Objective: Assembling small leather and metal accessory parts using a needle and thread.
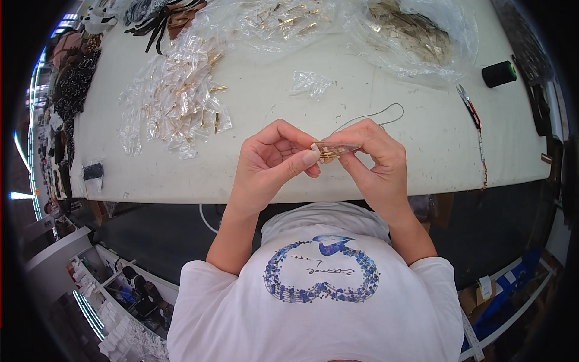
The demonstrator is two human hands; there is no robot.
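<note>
I have a small clear plastic packet of slim gold-coloured metal pieces (330, 153) between my two grips, raised over the near edge of the pale, cloth-smooth counter (271, 99), in front of my body. My left grip (265, 158) is clamped on the packet's left end, thumb laid across the near side with the other fingers curled behind. My right grip (380, 158) is pinched on its right end between thumb and forefinger. Just beyond my right knuckles, a thin grey cord loop (395, 110) lies on the counter. Farther out, near the middle, sits a crumpled clear plastic bag (310, 84). To the left spreads a loose heap of clear packets with gold-coloured pieces (181, 99); at the far side, a large open clear bag of gold-coloured pieces (288, 21) lies beside another large clear bag full of brownish flat pieces (410, 33). Over on the right are a dark cylindrical thread spool (499, 75) and slim metal snips with red and black handles (469, 107), with a patterned cord (482, 155) running down from them toward the counter's near edge.
</note>
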